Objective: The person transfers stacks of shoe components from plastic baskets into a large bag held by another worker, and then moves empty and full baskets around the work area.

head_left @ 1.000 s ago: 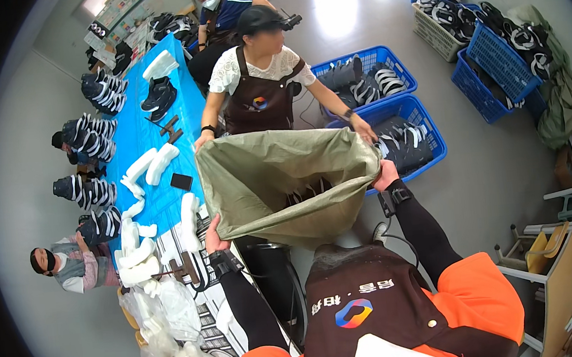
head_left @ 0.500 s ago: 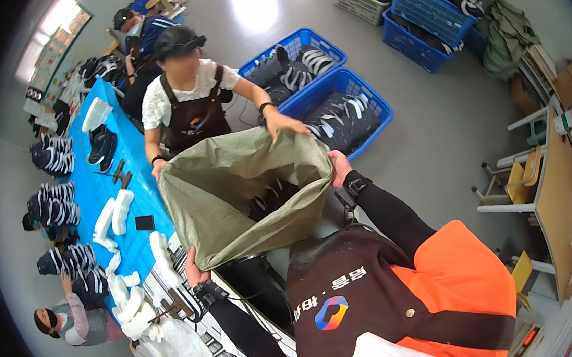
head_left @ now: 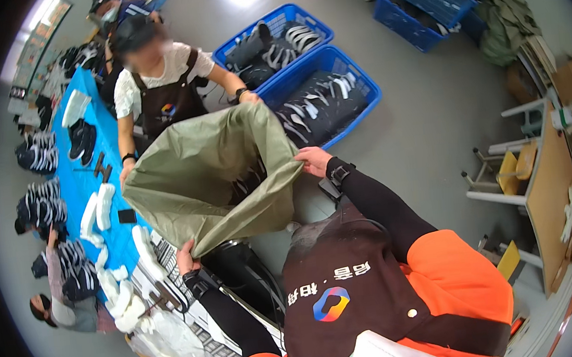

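A large olive-green fabric sack [head_left: 262, 212] is stretched wide at its mouth between me and a co-worker [head_left: 168, 97]. My left hand [head_left: 187, 259] grips the near left part of its rim, fingers closed on the cloth. At the right corner, my right hand [head_left: 314, 161] pinches the rim. The co-worker's two hands hold the far side. Down inside the sack lie dark items with white stripes [head_left: 250, 180], partly hidden by the cloth; their exact kind is hard to make out.
Blue crates [head_left: 362, 112] of dark, white-striped pieces stand on the floor beyond the sack. At left, a blue-covered table [head_left: 115, 253] bears white curved pieces [head_left: 104, 206] and dark shoes [head_left: 82, 139]. Other people sit around it. A wooden table [head_left: 550, 201] and chairs are at right.
The sack, with both my hands and the co-worker's on it, has shifted left in view. The co-worker's right-side hand has moved from over the rim to its far corner.
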### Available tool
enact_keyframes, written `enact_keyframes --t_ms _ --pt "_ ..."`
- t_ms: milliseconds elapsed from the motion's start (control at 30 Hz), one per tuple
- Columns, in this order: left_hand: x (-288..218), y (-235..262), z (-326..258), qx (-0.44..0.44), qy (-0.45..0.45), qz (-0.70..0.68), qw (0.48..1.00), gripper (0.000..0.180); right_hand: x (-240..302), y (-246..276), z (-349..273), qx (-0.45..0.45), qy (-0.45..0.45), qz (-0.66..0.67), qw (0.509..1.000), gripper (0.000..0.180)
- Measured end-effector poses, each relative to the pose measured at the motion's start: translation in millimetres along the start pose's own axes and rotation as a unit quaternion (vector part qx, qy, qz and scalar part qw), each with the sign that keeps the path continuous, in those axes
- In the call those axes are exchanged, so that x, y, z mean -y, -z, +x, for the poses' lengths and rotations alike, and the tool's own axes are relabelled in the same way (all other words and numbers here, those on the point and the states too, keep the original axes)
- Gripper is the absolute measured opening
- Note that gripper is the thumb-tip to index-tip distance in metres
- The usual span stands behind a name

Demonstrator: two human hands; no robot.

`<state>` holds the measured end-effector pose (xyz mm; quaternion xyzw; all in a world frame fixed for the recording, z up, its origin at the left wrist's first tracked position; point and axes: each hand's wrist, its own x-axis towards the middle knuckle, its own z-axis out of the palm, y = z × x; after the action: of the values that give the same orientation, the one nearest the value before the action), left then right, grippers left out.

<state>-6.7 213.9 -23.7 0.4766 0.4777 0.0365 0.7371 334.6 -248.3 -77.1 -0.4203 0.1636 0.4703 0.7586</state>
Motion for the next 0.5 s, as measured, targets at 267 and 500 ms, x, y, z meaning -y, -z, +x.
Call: enact_keyframes --t_ms 267,500 --pt "-5.8 -187.9 -66.7 -0.450 -0.066 0.189 0.870 0.064 98.5 26.9 53.6 0.051 -0.066 -0.190 0.978 0.033" --pt "-21.6 -463.7 -122.1 0.013 -0.218 0.301 0.928 0.066 161.5 133.9 83.2 -0.006 -0.110 -0.329 0.938 0.020"
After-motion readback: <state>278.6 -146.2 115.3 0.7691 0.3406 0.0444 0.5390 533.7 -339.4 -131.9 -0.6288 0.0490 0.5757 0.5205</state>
